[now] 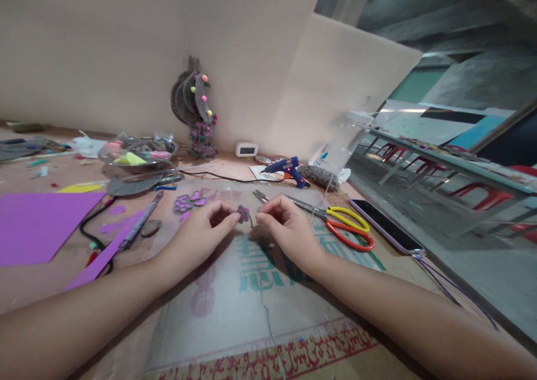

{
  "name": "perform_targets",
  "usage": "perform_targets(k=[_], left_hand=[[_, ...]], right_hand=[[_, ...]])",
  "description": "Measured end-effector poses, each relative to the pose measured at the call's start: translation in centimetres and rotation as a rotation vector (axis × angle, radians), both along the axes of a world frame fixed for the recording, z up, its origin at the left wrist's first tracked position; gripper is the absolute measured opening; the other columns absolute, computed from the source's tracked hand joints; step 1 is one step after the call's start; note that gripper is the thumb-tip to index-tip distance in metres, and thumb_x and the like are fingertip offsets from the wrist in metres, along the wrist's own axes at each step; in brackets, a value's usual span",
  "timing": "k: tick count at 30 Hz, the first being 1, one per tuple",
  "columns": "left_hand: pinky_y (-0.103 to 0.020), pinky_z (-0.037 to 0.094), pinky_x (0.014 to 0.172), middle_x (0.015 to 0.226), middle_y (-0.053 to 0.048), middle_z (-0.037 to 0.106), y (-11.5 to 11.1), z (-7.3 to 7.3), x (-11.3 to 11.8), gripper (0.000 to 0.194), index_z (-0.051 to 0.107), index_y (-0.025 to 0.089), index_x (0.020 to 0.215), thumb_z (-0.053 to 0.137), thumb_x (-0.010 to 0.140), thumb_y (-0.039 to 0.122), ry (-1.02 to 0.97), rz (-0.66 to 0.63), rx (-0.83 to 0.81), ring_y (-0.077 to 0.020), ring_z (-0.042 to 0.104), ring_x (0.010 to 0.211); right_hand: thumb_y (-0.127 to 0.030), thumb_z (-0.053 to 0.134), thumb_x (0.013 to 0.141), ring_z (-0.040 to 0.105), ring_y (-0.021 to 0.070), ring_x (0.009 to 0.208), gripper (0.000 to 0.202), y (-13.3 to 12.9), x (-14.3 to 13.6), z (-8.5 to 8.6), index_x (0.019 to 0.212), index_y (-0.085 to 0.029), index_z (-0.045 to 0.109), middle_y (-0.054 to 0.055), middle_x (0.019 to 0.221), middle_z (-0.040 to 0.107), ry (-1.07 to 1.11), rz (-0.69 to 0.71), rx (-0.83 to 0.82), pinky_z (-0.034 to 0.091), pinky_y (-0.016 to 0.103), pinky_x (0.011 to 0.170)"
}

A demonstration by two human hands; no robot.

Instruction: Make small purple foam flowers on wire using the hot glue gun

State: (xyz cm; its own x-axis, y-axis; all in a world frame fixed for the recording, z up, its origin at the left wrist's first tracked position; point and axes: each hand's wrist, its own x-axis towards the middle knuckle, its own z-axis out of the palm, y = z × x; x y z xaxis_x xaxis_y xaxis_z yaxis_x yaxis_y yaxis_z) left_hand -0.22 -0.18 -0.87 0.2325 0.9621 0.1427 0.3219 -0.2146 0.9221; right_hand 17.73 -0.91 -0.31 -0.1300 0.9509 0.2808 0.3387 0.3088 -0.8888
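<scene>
A small purple flower cutout edged with grey yarn (243, 214) is pinched between the thumb and fingers of my left hand (210, 223). From it a short length of grey yarn (251, 222) curves toward my right hand (287, 223), whose thumb and forefinger are pressed together at the yarn. Scissors with one yellow and one red handle (350, 231) lie just beyond and right of my right hand, blades pointing left. Several similar purple shapes with grey outlines (189, 201) rest beyond my left wrist. Both hands are over a plastic-covered board (235, 318) with printed lettering.
A blue glue gun (289, 170) and a grey yarn ball (319, 177) sit at the back. A phone (386, 225) lies right. Left are purple sheet (42, 223), a pen (142, 219) and a bowl of craft bits (138, 155). A grey pompom decoration (188, 100) stands against the wall.
</scene>
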Motion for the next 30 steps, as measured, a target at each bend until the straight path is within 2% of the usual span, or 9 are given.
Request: perform_targets(k=[7,9,12,15,18,22,25,30], left_hand=[[-0.023,0.035,0.049,0.067,0.001,0.060,-0.13,0.28,0.10,0.016,0.060,0.019,0.077,0.054,0.078,0.034,0.010,-0.004,-0.001,-0.0127,0.052,0.057],[-0.023,0.035,0.050,0.069,0.001,0.061,-0.17,0.31,0.08,0.017,0.060,0.019,0.077,0.054,0.079,0.034,0.010,-0.011,-0.004,-0.0131,0.053,0.059],[-0.023,0.036,0.052,0.069,0.001,0.061,-0.17,0.34,0.00,0.017,0.059,0.018,0.077,0.054,0.079,0.034,0.019,-0.018,-0.013,-0.0138,0.054,0.062],[-0.024,0.039,0.055,0.069,0.000,0.061,-0.15,0.34,-0.07,0.017,0.059,0.018,0.077,0.054,0.079,0.034,0.014,-0.016,-0.002,-0.0151,0.056,0.065],[-0.025,0.041,0.059,0.070,0.000,0.062,-0.18,0.27,-0.08,0.017,0.060,0.018,0.076,0.054,0.078,0.034,0.010,-0.039,0.007,-0.0157,0.057,0.067],[-0.026,0.043,0.063,0.072,0.001,0.063,-0.17,-0.03,-0.09,0.014,0.060,0.019,0.076,0.058,0.075,0.033,-0.009,-0.089,-0.011,-0.0160,0.058,0.070],[-0.027,0.045,0.063,0.072,0.000,0.064,-0.02,-0.16,-0.15,0.019,0.060,0.018,0.076,0.058,0.076,0.037,-0.044,-0.074,-0.013,-0.0164,0.060,0.069],[-0.028,0.048,0.072,0.090,-0.004,0.070,0.04,0.32,-0.11,0.024,0.065,0.020,0.095,0.055,0.080,0.036,-0.051,-0.014,0.030,-0.0177,0.063,0.081]], right_hand=[[-0.034,0.042,0.090,0.046,0.0095,0.058,0.027,0.11,0.27,0.11,0.075,-0.017,0.057,0.002,0.081,0.058,-0.073,0.039,0.054,0.038,0.024,0.054],[-0.035,0.046,0.088,0.046,0.0097,0.058,0.024,0.23,0.30,-0.05,0.075,-0.017,0.056,0.001,0.078,0.057,-0.057,0.019,0.057,0.038,0.024,0.054],[-0.034,0.055,0.082,0.046,0.0101,0.057,0.016,0.32,0.19,-0.22,0.085,-0.018,0.057,-0.001,0.070,0.055,-0.052,-0.010,0.028,0.038,0.023,0.054],[-0.032,0.054,0.082,0.052,0.0115,0.063,0.018,0.22,-0.06,-0.15,0.092,-0.018,0.061,0.001,0.076,0.059,-0.093,0.037,0.003,0.042,0.025,0.058],[-0.029,0.054,0.082,0.056,0.0133,0.070,0.015,0.09,-0.28,0.00,0.086,-0.018,0.064,0.002,0.078,0.062,-0.110,0.089,-0.019,0.045,0.027,0.064],[-0.027,0.055,0.082,0.056,0.0125,0.067,0.012,0.05,-0.34,0.01,0.079,-0.018,0.062,0.001,0.072,0.061,-0.105,0.100,-0.039,0.045,0.026,0.063],[-0.027,0.054,0.082,0.056,0.0124,0.066,0.012,0.05,-0.30,-0.08,0.078,-0.018,0.060,0.001,0.071,0.061,-0.115,0.100,-0.036,0.046,0.026,0.062],[-0.028,0.053,0.083,0.057,0.0128,0.066,0.013,0.01,-0.35,-0.15,0.079,-0.018,0.060,0.001,0.072,0.062,-0.179,0.131,-0.037,0.046,0.026,0.063]])
